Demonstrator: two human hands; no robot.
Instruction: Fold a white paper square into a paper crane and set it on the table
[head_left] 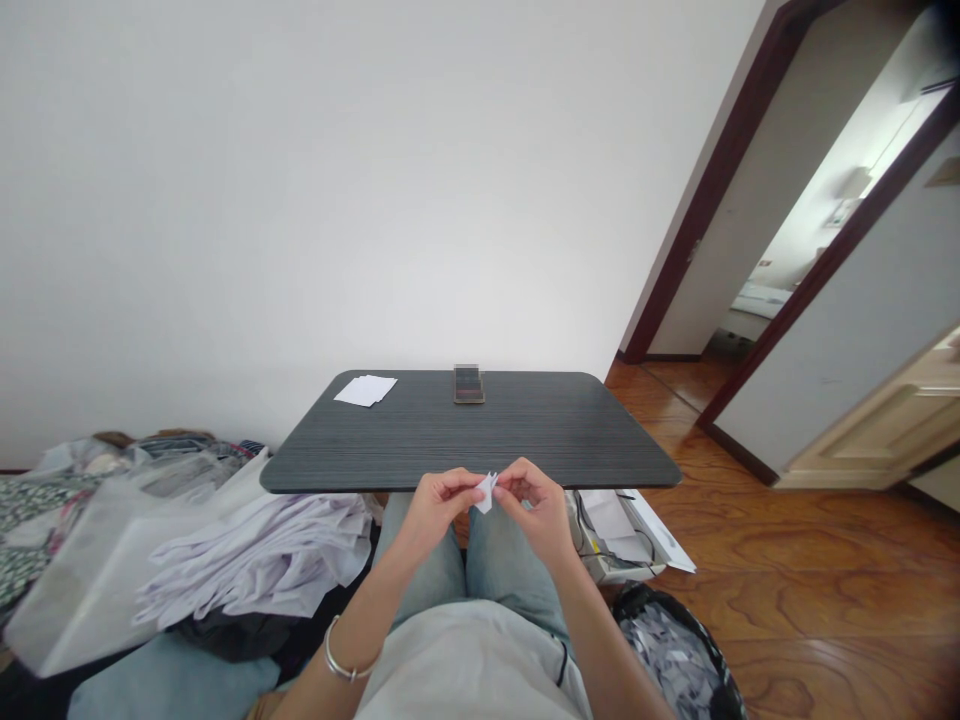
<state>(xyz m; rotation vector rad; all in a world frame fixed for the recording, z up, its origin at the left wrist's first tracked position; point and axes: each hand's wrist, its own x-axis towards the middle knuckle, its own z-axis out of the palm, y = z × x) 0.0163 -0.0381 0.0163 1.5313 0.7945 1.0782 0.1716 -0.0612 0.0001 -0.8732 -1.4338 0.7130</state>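
Note:
A small folded piece of white paper [486, 492] is held up just in front of the dark table's near edge. My left hand [450, 500] pinches its left side between thumb and fingers. On the other side, the thumb and fingers of my right hand [531, 500] close on the paper's right edge. Pointed tips stand up at the paper's top; its finer folds are too small to make out. Several white paper sheets [365, 390] lie in a loose stack at the table's far left.
The dark wood-grain table [555, 425] stands against a white wall. A phone [469, 385] rests at its back middle. Clothes [262, 555] are piled at the left. To the right are a box with cables [619, 540] and a black-lined bin [671, 650] of paper scraps.

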